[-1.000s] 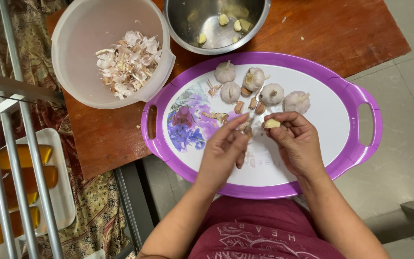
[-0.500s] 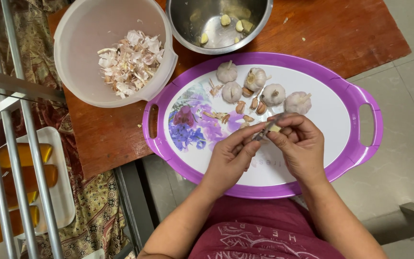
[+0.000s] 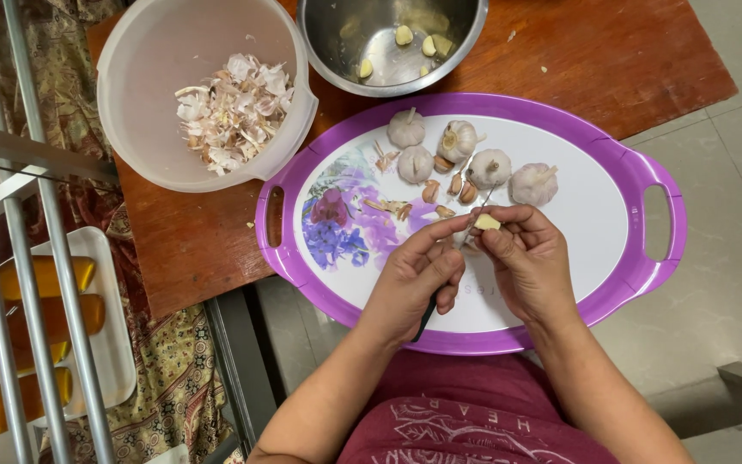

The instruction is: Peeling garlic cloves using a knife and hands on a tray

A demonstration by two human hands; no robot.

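My left hand (image 3: 412, 277) grips a small knife (image 3: 428, 320) with a dark handle, its thin blade angled up toward my right hand. My right hand (image 3: 532, 258) pinches a pale peeled garlic clove (image 3: 487, 222) at its fingertips, with the blade tip touching it. Both hands hover over the oval purple-rimmed tray (image 3: 646, 258) with a flower print. Several whole garlic bulbs (image 3: 532, 183) and loose unpeeled cloves (image 3: 457, 185) lie on the tray just beyond my fingers.
A white plastic bowl (image 3: 148, 103) holding garlic skins (image 3: 232, 112) stands at the back left on a wooden board (image 3: 611, 60). A steel bowl (image 3: 337, 43) with peeled cloves sits at the back centre. Metal bars (image 3: 27, 283) and a white tray of orange items stand at the left.
My hands have closed in on each other and shifted slightly down the tray; the knife blade now meets the clove in my right fingers.
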